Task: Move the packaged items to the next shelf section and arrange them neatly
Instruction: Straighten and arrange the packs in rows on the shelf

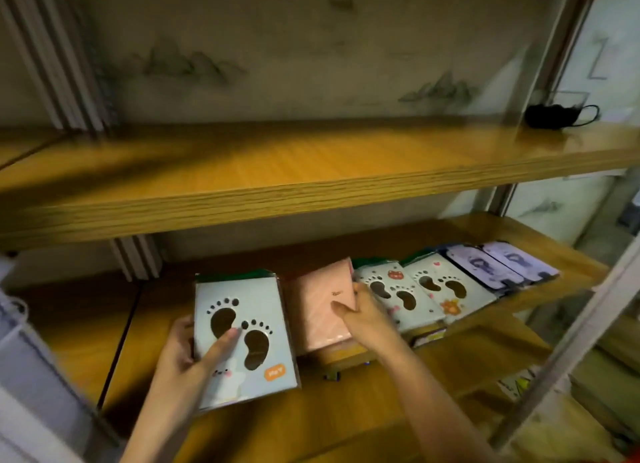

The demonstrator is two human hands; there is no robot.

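My left hand (188, 353) grips the footprint pack (246, 341) by its edge, right hand (363, 312) pinches the pink pack (317, 318) just beside it: light, stiff, slippery film, I'd judge, so hold the edges.

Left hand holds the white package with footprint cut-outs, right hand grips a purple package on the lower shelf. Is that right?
Not quite. In the head view the right hand grips the flat pink wrapped package, not a purple one; the left hand does hold the white package with footprint cut-outs.
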